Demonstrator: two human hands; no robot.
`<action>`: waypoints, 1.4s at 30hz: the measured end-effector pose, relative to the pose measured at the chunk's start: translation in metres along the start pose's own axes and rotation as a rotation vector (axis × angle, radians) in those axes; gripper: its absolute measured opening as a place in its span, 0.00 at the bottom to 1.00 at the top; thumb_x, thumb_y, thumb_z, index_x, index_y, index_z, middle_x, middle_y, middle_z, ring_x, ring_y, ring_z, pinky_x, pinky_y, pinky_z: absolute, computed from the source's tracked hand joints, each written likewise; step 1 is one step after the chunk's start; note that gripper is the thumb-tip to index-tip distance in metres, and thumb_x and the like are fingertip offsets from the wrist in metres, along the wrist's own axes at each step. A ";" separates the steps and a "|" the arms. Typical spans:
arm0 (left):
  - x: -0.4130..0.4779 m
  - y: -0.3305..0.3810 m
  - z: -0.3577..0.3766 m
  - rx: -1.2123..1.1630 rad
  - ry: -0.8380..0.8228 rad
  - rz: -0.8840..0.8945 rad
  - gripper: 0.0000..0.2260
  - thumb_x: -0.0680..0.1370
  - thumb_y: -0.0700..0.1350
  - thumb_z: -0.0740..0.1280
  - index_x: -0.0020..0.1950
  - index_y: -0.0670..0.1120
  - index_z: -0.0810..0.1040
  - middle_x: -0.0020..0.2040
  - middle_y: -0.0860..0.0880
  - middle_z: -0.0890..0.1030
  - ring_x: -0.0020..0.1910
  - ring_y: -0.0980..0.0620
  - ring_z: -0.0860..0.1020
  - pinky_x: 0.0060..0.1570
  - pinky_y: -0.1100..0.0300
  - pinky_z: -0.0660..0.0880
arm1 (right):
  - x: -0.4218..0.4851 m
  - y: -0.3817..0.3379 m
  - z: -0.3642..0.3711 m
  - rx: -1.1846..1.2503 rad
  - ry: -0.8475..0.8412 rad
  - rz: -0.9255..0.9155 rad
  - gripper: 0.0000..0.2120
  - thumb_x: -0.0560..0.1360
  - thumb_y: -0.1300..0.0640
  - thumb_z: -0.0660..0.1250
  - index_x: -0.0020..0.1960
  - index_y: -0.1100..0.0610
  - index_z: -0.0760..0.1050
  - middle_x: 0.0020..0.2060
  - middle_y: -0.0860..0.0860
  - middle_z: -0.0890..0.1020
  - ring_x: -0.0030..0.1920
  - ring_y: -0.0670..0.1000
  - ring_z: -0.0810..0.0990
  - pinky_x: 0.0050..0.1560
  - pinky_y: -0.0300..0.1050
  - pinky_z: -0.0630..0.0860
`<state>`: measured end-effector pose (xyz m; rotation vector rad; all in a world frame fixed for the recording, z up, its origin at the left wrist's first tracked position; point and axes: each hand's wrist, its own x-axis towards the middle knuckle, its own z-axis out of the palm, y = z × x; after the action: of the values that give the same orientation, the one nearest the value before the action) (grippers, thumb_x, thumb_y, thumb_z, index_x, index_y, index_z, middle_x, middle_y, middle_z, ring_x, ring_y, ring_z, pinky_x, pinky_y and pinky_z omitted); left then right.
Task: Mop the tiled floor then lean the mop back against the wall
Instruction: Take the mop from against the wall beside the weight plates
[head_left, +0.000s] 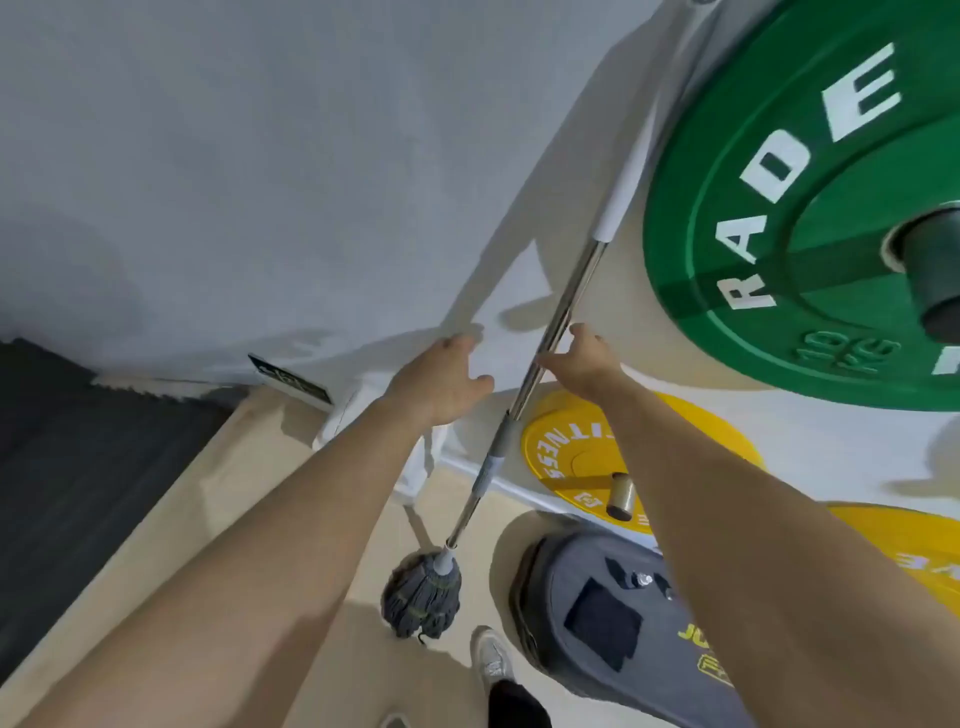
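The mop (550, 332) stands propped against the wall (260, 156), its long axis running from the grey head on the tiled floor (322, 519) below the hands up past them. The right hand (582, 358) is nearer, fingers spread and touching the steel shaft; the left hand (441, 379), also spread and holding nothing, sits just beside it, so the right likely closes first

A gym or weight room: a big green bumper plate (810, 208) on the right, yellow weight plates (582, 457) racked on pegs below it, black rubber floor matting (78, 467) at left, beige tiles (291, 519) nearer.
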<state>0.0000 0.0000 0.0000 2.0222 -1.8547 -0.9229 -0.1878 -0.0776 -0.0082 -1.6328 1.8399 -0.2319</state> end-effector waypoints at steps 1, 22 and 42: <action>0.005 0.000 0.002 -0.039 -0.005 -0.020 0.29 0.78 0.55 0.62 0.78 0.49 0.60 0.75 0.49 0.68 0.69 0.46 0.71 0.65 0.49 0.71 | 0.011 -0.001 0.004 0.091 0.010 0.001 0.30 0.77 0.51 0.69 0.74 0.62 0.65 0.62 0.60 0.75 0.62 0.59 0.75 0.57 0.49 0.72; -0.031 -0.050 0.106 -0.649 0.019 -0.731 0.33 0.74 0.53 0.71 0.76 0.47 0.63 0.67 0.46 0.75 0.62 0.48 0.75 0.62 0.55 0.72 | 0.010 -0.058 0.100 0.642 -0.477 -0.140 0.21 0.74 0.45 0.72 0.36 0.58 0.66 0.31 0.56 0.64 0.29 0.51 0.64 0.30 0.43 0.63; -0.421 -0.170 0.107 -1.208 0.975 -0.931 0.12 0.75 0.48 0.73 0.39 0.42 0.76 0.36 0.47 0.78 0.31 0.53 0.73 0.35 0.60 0.69 | -0.461 -0.193 0.240 0.138 -1.384 -0.805 0.25 0.78 0.56 0.67 0.25 0.54 0.64 0.21 0.50 0.62 0.22 0.51 0.61 0.28 0.42 0.64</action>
<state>0.0764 0.4557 -0.0605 1.7636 0.2478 -0.6659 0.1105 0.3830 0.0735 -1.6255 0.1206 0.3679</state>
